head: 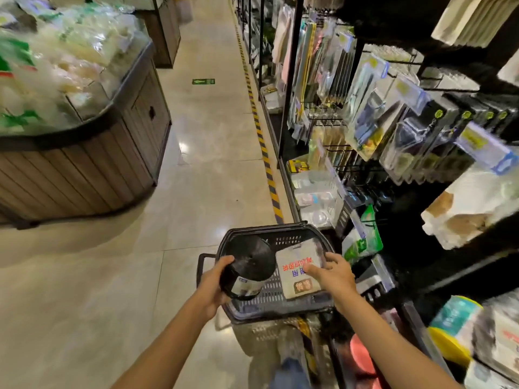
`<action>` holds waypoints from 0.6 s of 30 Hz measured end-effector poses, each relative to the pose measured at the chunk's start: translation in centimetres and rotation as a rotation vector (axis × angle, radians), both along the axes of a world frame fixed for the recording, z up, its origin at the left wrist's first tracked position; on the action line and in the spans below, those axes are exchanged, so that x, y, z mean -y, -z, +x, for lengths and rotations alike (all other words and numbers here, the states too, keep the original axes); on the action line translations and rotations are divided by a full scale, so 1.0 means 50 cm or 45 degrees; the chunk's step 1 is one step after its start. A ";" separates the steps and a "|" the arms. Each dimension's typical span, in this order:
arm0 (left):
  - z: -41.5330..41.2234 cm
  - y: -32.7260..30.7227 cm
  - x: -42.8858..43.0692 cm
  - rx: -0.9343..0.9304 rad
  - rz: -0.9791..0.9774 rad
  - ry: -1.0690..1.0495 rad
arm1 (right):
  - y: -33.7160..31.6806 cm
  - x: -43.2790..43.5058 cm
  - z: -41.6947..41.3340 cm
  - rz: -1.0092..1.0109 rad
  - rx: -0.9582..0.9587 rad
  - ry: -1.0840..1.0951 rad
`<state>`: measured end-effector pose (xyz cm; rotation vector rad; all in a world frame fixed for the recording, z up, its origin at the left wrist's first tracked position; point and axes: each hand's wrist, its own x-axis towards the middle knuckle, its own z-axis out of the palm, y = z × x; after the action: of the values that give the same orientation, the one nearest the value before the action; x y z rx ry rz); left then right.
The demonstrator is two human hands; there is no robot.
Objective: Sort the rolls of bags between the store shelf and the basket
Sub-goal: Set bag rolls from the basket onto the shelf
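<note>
A dark plastic basket (283,234) stands low in the aisle beside the store shelf (398,209) on the right. My left hand (214,287) grips a black roll of bags (247,266) with a pale label, held over the basket's left side. A flat white pack of bags (295,272) with red and blue print lies in the basket's right half. My right hand (334,272) rests on that pack's right edge with its fingers spread; whether it grips the pack I cannot tell.
The shelf carries hanging blister packs (393,113) and wrapped goods. A wooden island bin (84,164) of bagged goods stands at the left. Beige tiled floor (207,136) with a yellow-black stripe (264,147) runs between them. Coloured tubs (449,329) sit on the low right shelf.
</note>
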<state>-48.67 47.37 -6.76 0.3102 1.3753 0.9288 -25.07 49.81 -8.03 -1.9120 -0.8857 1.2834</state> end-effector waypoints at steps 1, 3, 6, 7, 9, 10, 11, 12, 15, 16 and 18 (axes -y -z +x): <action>0.008 0.021 -0.031 -0.017 -0.020 -0.025 | 0.025 -0.038 0.006 -0.031 0.004 -0.004; 0.020 0.079 -0.087 -0.074 -0.090 -0.069 | 0.065 -0.111 0.012 -0.104 0.034 -0.028; 0.029 0.185 -0.172 -0.118 -0.229 -0.110 | 0.139 -0.220 0.023 -0.161 0.133 -0.136; 0.034 0.230 -0.201 -0.117 -0.284 -0.117 | 0.180 -0.261 0.030 -0.193 0.186 -0.177; 0.027 0.285 -0.235 -0.087 -0.328 -0.089 | 0.213 -0.310 0.029 -0.199 0.237 -0.233; 0.026 0.321 -0.256 -0.077 -0.349 -0.081 | 0.244 -0.340 0.029 -0.199 0.255 -0.264; 0.029 0.372 -0.276 -0.075 -0.387 -0.077 | 0.299 -0.372 0.032 -0.232 0.293 -0.303; 0.030 0.411 -0.290 -0.076 -0.415 -0.075 | 0.327 -0.394 0.032 -0.245 0.322 -0.343; 0.032 0.518 -0.321 -0.017 -0.514 -0.076 | 0.438 -0.439 0.041 -0.288 0.395 -0.440; 0.029 0.564 -0.330 -0.003 -0.540 -0.084 | 0.478 -0.451 0.044 -0.285 0.441 -0.492; 0.029 0.650 -0.344 0.000 -0.597 -0.110 | 0.561 -0.472 0.049 -0.304 0.583 -0.615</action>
<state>-47.23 64.55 -39.25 -0.1064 1.5685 0.6486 -22.60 73.43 -36.08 -2.3229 -1.5615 1.2752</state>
